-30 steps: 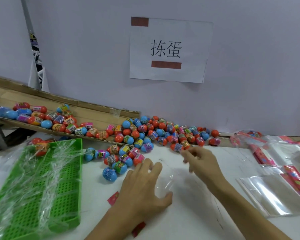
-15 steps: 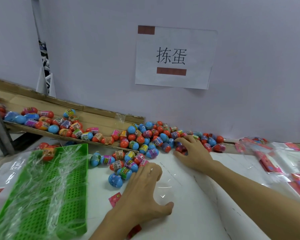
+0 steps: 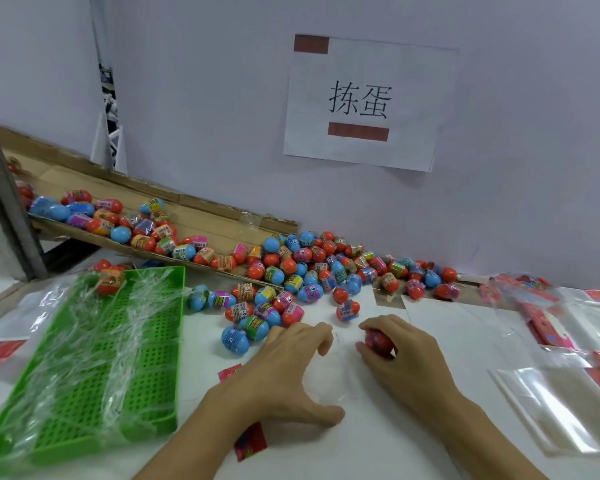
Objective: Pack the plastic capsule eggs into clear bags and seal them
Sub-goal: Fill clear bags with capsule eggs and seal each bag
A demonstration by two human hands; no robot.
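Observation:
A heap of blue and orange capsule eggs point(image 3: 312, 271) lies at the foot of a sloping cardboard chute point(image 3: 201, 220). My left hand point(image 3: 284, 372) rests flat on the white table with fingers spread, pressing down a clear bag point(image 3: 336, 382) that is hard to make out. My right hand point(image 3: 402, 355) is closed around a pink and orange capsule egg point(image 3: 378, 341), held just right of the left fingertips at the bag's far end.
A green perforated tray point(image 3: 94, 368) with crumpled clear film stands at the left. A stack of clear bags point(image 3: 551, 407) and red header cards point(image 3: 548, 323) lies at the right. Red card pieces point(image 3: 250, 441) lie by my left wrist. A paper sign hangs on the wall.
My right hand reached into the egg heap, took an egg, and pulled back toward my left hand. The left hand stayed on the bag.

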